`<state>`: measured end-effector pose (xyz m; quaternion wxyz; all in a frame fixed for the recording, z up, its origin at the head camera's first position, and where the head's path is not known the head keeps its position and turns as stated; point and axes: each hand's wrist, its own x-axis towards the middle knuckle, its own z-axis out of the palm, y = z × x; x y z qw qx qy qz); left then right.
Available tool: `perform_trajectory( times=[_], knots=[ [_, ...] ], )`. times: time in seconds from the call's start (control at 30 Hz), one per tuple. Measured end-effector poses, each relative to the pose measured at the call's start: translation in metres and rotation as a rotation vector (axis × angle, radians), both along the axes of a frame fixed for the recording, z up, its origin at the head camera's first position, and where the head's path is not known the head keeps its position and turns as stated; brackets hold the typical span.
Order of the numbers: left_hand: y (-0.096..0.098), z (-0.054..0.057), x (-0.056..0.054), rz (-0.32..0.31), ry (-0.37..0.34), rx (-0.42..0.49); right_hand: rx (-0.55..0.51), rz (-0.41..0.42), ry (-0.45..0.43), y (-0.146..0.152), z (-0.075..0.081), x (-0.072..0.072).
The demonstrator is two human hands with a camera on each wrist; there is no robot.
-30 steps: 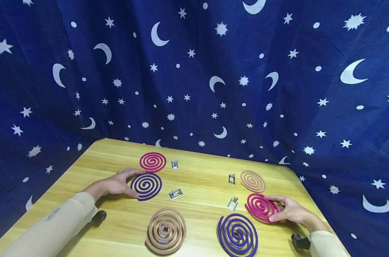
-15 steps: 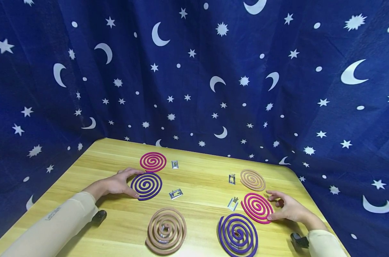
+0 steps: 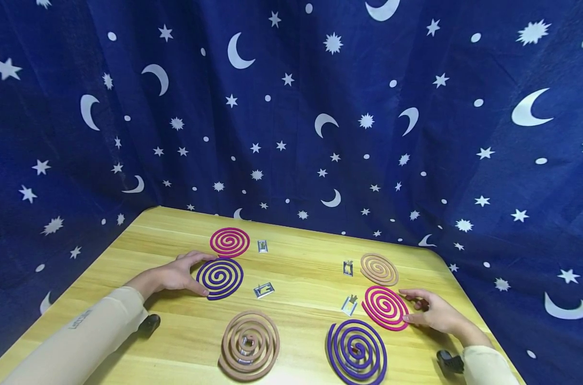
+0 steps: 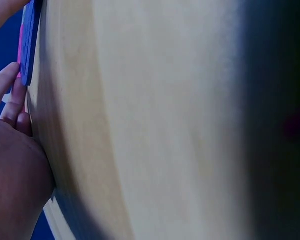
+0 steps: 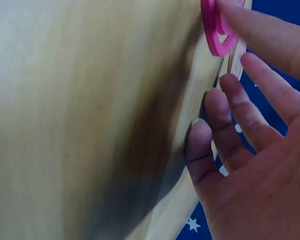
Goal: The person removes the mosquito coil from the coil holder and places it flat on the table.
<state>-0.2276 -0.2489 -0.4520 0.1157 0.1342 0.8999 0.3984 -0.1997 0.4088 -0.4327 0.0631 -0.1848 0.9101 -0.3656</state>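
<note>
Main worry is the right hand [image 3: 431,311]: fingers apart, thumb just meeting the rim of the bright pink coil [image 3: 385,308] near the right edge of the desk [image 3: 296,272], not clamped on it. Shove too hard and it'd slide into the tan coil [image 3: 379,269] just behind, or maybe bend, being a skinny spiral. Left hand [image 3: 178,274] has thumb and fingers wide apart around the left purple coil [image 3: 220,277], toward the left edge; can't tell how firmly they press. A push would nudge the back pink coil [image 3: 229,243]. The brown coil [image 3: 250,339] and front purple coil [image 3: 360,351], toward the front edge, look propped up, so a stray sleeve [image 3: 84,331] could tip them.

Count: six coils (two pink, two purple, two tan/brown), four loose metal stands [image 3: 262,246], seemingly two more under the front pair, two hands.
</note>
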Motion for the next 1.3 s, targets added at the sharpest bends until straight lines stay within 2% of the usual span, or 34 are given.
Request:
perform_trajectory(
  times=[0.17, 0.33, 0.5, 0.73, 1.1, 1.3],
  knots=[
    [0.000, -0.001, -0.001, -0.001, -0.002, 0.003, 0.030, -0.035, 0.032, -0.005, -0.001, 0.001],
    [-0.001, -0.003, -0.002, -0.004, 0.004, 0.008, 0.093, -0.034, 0.097, -0.006, -0.011, -0.001],
    [0.000, -0.002, -0.001, -0.005, 0.006, 0.022, 0.115, -0.027, 0.115, -0.007, -0.018, -0.006],
    [0.000, 0.000, 0.000, -0.002, 0.003, 0.025, 0.123, -0.044, 0.093, -0.012, -0.018, -0.009],
    [0.001, -0.001, 0.000, -0.003, -0.006, 0.009, 0.107, -0.020, 0.043, -0.011, -0.016, -0.011],
    [0.001, 0.001, 0.000, -0.005, -0.005, 0.008, 0.093, 0.026, 0.052, -0.011, -0.015, -0.015]
  ],
)
